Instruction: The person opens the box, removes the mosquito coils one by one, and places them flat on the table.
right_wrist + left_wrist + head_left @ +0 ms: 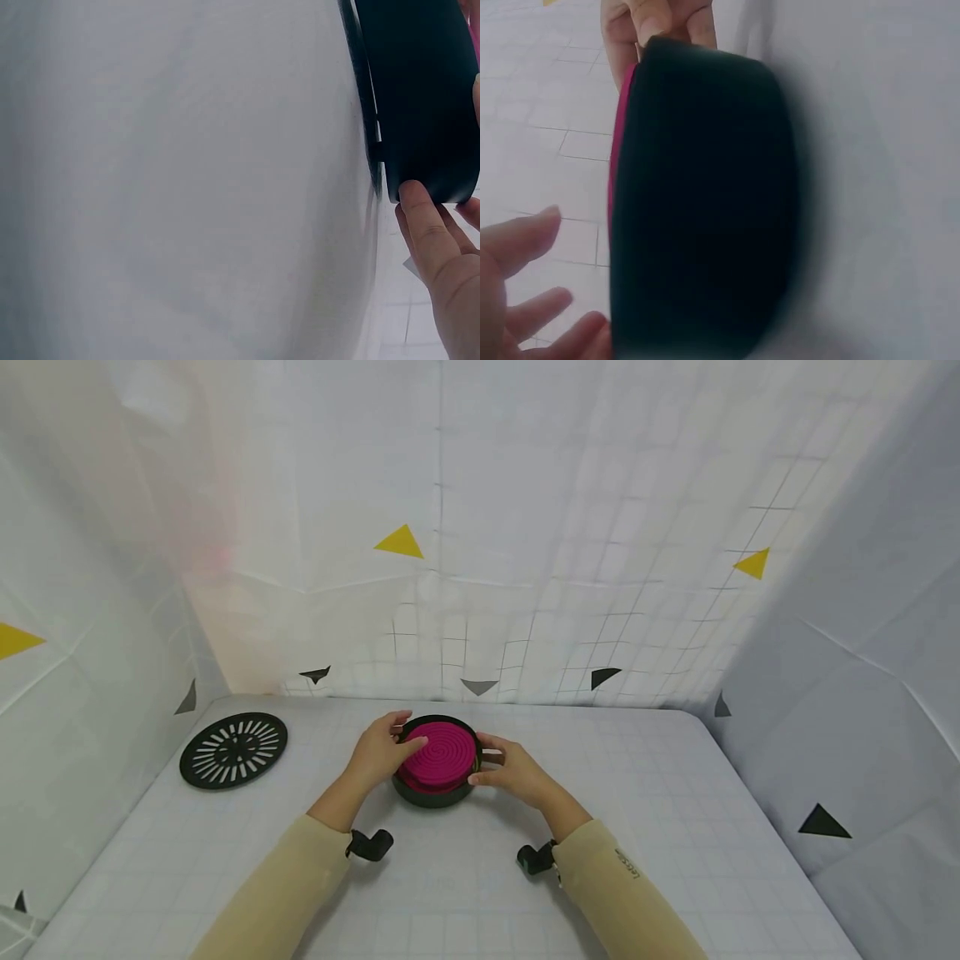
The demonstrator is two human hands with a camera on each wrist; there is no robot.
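Note:
A round black holder [427, 797] stands at the middle of the table with a pink disc of concentric rings [441, 752] filling its top. A sliver of yellow-green shows at its right rim. My right hand [521, 774] grips the holder's right side, thumb toward the front and fingers behind; the right wrist view shows a fingertip against the black wall [427, 97]. On the left, my left hand [375, 753] spreads round the rim, its thumb reaching over the pink disc. In the left wrist view that thumb [532, 236] is apart from the disc, other fingertips close beside the holder.
A flat black slotted disc [234, 750] lies at the table's far left. White sheets with yellow and black triangles enclose the white table [450, 893] at the back and sides. A small black camera [372, 845] sits on each wrist.

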